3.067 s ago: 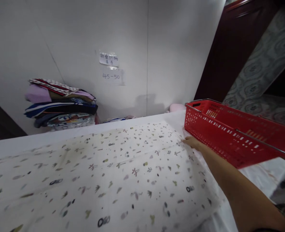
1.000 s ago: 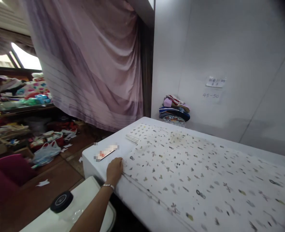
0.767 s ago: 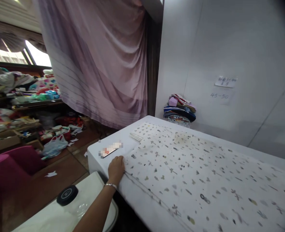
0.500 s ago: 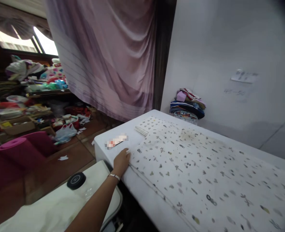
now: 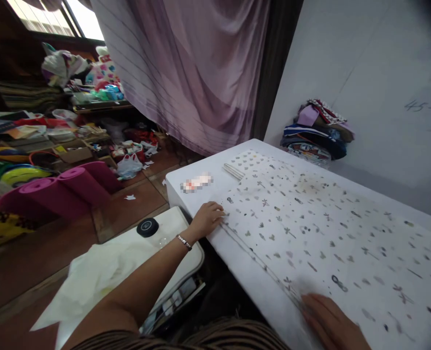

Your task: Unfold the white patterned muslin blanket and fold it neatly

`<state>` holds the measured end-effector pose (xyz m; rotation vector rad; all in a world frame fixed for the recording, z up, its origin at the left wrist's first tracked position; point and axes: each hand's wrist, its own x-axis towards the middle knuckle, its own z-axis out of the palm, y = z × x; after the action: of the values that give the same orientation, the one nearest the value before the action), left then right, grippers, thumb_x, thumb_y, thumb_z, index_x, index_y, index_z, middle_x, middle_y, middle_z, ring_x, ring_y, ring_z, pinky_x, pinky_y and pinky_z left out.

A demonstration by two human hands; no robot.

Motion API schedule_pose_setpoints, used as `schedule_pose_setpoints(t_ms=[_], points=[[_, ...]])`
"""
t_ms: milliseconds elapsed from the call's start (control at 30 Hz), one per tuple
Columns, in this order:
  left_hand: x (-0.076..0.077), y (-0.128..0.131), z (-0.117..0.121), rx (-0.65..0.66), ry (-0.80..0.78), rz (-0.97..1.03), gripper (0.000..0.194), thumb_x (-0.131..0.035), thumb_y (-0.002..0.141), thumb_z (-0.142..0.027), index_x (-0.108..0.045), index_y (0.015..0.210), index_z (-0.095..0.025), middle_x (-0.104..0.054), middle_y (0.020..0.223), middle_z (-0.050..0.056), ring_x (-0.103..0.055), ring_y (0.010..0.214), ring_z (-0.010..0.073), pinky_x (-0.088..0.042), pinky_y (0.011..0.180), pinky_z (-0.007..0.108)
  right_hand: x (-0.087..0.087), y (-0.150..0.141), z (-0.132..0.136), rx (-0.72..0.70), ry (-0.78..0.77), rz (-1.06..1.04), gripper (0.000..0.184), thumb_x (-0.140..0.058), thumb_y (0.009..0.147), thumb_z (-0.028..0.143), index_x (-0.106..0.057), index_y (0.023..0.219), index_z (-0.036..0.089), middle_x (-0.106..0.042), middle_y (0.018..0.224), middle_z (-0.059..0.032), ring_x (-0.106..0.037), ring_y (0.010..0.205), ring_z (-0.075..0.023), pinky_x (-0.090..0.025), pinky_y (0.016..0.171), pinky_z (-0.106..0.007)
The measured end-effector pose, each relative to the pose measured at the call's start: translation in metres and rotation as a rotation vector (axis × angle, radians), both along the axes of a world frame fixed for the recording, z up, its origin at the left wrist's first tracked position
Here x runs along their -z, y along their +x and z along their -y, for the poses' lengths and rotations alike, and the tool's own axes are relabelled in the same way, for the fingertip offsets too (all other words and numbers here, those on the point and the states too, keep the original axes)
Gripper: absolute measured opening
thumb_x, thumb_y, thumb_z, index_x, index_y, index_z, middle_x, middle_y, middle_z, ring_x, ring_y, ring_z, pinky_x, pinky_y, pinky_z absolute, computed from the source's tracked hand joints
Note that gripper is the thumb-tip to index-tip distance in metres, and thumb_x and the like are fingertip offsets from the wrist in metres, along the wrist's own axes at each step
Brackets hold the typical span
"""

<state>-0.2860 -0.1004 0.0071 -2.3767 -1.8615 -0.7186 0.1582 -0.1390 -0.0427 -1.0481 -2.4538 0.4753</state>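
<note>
At your right a pale grey wall (image 5: 376,53) rises, marked by a thin seam. Ahead of you a mauve curtain (image 5: 201,63) hangs in loose folds beside a dark upright strip (image 5: 279,53). Bright daylight enters through the window (image 5: 86,19) at your upper left, while the corner below it stays dim. There you have a cluttered ledge (image 5: 102,105) and reddish-brown floor tiles (image 5: 122,216). A white table (image 5: 217,163) stands before you, with a low cream-topped unit (image 5: 173,221) just beside it.
</note>
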Motion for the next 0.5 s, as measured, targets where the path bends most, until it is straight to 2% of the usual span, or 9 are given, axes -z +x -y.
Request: schedule_pose_setpoints(t_ms=[100,200,333,433,500], points=[[0.002,0.009,0.002,0.135,-0.059,-0.061,0.016,-0.052,0.087,-0.029,-0.064,0.096,-0.022,-0.062,0.105,0.004,-0.049,0.101,0.0193,-0.036,0.087,0.035,-0.018,-0.054,-0.012,-0.036,0.045,0.119,0.030,-0.044,0.089,0.040,-0.060,0.112,0.030,-0.062,0.109,-0.0062,-0.060,0.096,-0.0227,-0.055,0.078,-0.035],[0.006,0.016,-0.002,0.205,-0.102,-0.096,0.017,-0.050,0.089,-0.029,-0.064,0.094,-0.021,-0.062,0.101,0.004,-0.051,0.096,0.0174,-0.036,0.085,0.033,-0.031,-0.083,-0.020,-0.069,0.061,0.206,0.028,-0.039,0.091,0.033,-0.064,0.101,0.024,-0.064,0.095,-0.0063,-0.061,0.084,-0.0179,-0.053,0.068,-0.027],[0.010,0.019,-0.011,0.250,-0.121,-0.151,0.021,-0.045,0.091,-0.027,-0.064,0.091,-0.020,-0.062,0.096,0.005,-0.052,0.088,0.0160,-0.037,0.080,0.030,-0.026,-0.084,-0.023,-0.012,0.115,0.184,0.029,-0.037,0.091,0.030,-0.064,0.100,0.022,-0.063,0.094,-0.0068,-0.061,0.084,-0.0173,-0.052,0.067,-0.026],[0.008,0.020,-0.015,0.285,-0.082,-0.195,0.025,-0.040,0.092,-0.022,-0.064,0.089,-0.019,-0.061,0.094,0.005,-0.051,0.087,0.0160,-0.037,0.079,0.030,-0.023,-0.079,-0.022,0.033,0.125,0.198,0.029,-0.036,0.090,0.027,-0.063,0.099,0.021,-0.063,0.095,-0.0072,-0.060,0.086,-0.0183,-0.052,0.070,-0.028],[0.004,0.019,-0.013,0.277,-0.038,-0.197,0.025,-0.039,0.092,-0.020,-0.064,0.091,-0.018,-0.061,0.096,0.006,-0.051,0.089,0.0164,-0.037,0.080,0.030,-0.027,-0.077,-0.019,0.024,0.098,0.216,0.029,-0.034,0.089,0.022,-0.062,0.096,0.022,-0.062,0.092,-0.0061,-0.060,0.083,-0.0172,-0.051,0.068,-0.027]])
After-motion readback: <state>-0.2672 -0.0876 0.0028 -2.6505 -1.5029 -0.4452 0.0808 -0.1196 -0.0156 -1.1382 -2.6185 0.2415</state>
